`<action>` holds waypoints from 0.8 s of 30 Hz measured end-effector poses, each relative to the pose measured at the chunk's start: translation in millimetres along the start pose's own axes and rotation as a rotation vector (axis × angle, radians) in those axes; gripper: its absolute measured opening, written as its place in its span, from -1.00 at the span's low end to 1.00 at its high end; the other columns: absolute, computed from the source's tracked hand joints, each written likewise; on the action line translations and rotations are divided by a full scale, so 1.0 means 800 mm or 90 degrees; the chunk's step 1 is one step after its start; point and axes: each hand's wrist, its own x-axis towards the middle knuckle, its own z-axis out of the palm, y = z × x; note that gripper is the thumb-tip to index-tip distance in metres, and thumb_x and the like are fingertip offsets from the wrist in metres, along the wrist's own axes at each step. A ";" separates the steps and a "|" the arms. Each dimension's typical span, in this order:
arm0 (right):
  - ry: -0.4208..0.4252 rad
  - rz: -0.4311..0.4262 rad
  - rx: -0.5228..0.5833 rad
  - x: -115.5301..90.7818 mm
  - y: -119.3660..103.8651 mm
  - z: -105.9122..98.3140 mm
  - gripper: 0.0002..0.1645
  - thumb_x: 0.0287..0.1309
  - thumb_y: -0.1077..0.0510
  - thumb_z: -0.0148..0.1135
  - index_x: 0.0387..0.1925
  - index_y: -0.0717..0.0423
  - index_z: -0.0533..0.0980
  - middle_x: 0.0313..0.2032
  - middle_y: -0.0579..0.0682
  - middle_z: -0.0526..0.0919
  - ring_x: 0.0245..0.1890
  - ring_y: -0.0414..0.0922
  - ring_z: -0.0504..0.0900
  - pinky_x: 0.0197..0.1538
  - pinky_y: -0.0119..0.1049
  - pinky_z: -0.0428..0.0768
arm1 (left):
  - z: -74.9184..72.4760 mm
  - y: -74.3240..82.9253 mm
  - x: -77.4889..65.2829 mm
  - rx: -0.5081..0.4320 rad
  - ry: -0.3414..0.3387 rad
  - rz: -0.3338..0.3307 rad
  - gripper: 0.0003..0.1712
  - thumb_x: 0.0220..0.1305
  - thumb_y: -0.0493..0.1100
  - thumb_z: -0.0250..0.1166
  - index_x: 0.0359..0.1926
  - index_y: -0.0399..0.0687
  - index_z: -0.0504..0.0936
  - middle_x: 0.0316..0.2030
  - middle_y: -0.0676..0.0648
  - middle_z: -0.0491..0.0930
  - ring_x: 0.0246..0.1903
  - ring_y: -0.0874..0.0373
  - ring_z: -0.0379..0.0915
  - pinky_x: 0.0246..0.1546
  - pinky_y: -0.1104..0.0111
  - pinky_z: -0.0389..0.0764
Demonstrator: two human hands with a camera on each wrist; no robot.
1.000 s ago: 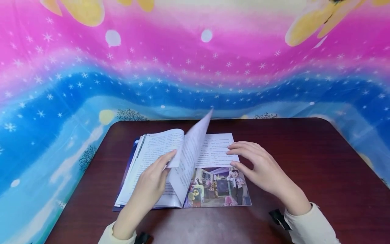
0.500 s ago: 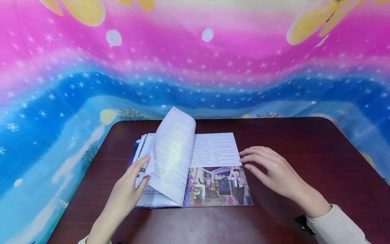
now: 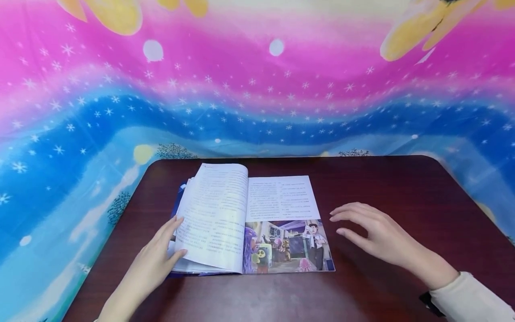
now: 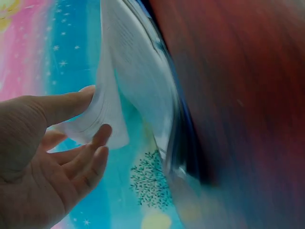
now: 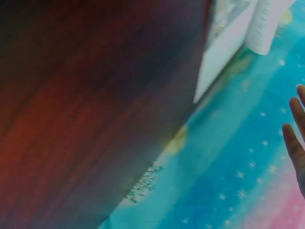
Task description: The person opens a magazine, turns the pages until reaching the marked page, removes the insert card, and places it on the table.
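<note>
An open magazine [image 3: 281,197] lies on the table, with text above a cartoon classroom picture on its right-hand side. Over its left side a printed page [image 3: 213,214] is turned, bowed up near the spine. My left hand [image 3: 154,255] pinches that page by its left edge; the left wrist view shows the thumb on one face of the page [image 4: 107,105] and fingers on the other side. To the right of the magazine my right hand [image 3: 378,232] hovers apart from it, fingers loosely bent and holding nothing. Only a few of its fingers show in the right wrist view.
The dark reddish-brown wooden table [image 3: 422,197] has rounded far corners. Behind and beside it hangs a pink and blue cloth [image 3: 241,89] with snowflakes, close to the table's edges. A blue cover [image 3: 177,201] peeks out beneath the left pages.
The page has swung from upright over to the left and come down over the left side, with my left hand moving left along with it. My right hand has drawn back rightward off the magazine.
</note>
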 end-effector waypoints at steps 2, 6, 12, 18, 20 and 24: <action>-0.028 0.018 -0.008 -0.006 0.003 0.004 -0.57 0.09 0.11 0.46 0.03 -0.18 0.60 0.05 -0.18 0.63 0.08 -0.20 0.55 0.28 -0.58 0.21 | 0.001 -0.006 -0.001 0.025 -0.014 0.013 -0.24 0.13 -0.26 0.49 0.34 -0.23 0.40 0.32 -0.39 0.33 0.17 -0.30 0.43 0.00 -0.20 0.50; -0.085 0.061 -0.035 -0.014 0.007 0.015 -0.49 0.01 0.07 0.53 0.05 -0.17 0.61 0.09 -0.21 0.61 0.11 -0.20 0.54 0.22 -0.43 0.37 | 0.000 -0.018 0.000 0.087 -0.037 0.047 -0.43 0.09 -0.20 0.52 0.14 -0.21 0.60 0.20 -0.36 0.48 0.13 -0.29 0.47 -0.04 -0.16 0.54; -0.203 0.124 -0.031 -0.019 0.008 0.033 -0.50 0.07 -0.04 0.49 0.08 -0.09 0.62 0.15 -0.14 0.58 0.16 -0.10 0.54 0.12 -0.01 0.55 | -0.002 -0.030 0.001 0.133 -0.082 0.056 -0.50 0.10 -0.13 0.51 0.07 -0.16 0.65 0.16 -0.35 0.52 0.11 -0.28 0.49 -0.06 -0.14 0.56; -0.269 0.125 -0.024 -0.020 0.009 0.046 -0.33 0.03 -0.11 0.51 0.18 -0.04 0.56 0.25 -0.05 0.51 0.23 -0.02 0.48 0.17 0.06 0.50 | 0.002 -0.041 0.002 0.152 -0.104 0.049 -0.49 0.11 -0.05 0.51 0.07 -0.12 0.65 0.12 -0.32 0.53 0.09 -0.25 0.51 -0.13 -0.13 0.59; -0.282 0.127 -0.025 -0.020 0.010 0.048 -0.30 0.01 -0.12 0.51 0.20 -0.05 0.54 0.27 -0.05 0.49 0.25 -0.01 0.46 0.19 0.06 0.49 | 0.004 -0.045 0.003 0.156 -0.110 0.051 -0.48 0.09 -0.03 0.52 0.06 -0.11 0.65 0.13 -0.31 0.53 0.09 -0.24 0.51 -0.14 -0.13 0.59; -0.300 0.134 -0.021 -0.020 0.011 0.054 -0.26 0.02 -0.14 0.50 0.24 -0.08 0.51 0.30 -0.04 0.46 0.28 0.02 0.44 0.21 0.08 0.46 | 0.007 -0.050 0.004 0.159 -0.112 0.056 -0.45 0.04 -0.04 0.55 0.05 -0.13 0.66 0.20 -0.34 0.46 0.14 -0.28 0.45 -0.10 -0.15 0.57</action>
